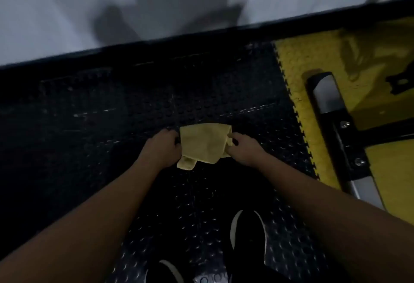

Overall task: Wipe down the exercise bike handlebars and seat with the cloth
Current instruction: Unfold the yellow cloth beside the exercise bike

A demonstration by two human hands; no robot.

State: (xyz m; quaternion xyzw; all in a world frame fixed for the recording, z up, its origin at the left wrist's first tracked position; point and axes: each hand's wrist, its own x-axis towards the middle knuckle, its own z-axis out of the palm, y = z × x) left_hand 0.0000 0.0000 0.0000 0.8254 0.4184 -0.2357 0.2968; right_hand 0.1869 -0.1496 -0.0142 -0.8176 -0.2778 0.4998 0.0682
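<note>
A pale yellow cloth (205,144) is stretched between both hands above the dark studded floor. My left hand (162,148) grips its left edge, and a corner of the cloth hangs down below that hand. My right hand (244,148) pinches the right edge. A black and silver base bar of an exercise machine (331,108) lies on the floor to the right. No handlebars or seat are in view.
Black studded floor tiles (112,114) cover the middle, with yellow interlocking tiles (298,70) at the right. A dark skirting and a pale blurred wall (56,14) run along the top. My two black shoes (248,238) stand on the floor below my arms.
</note>
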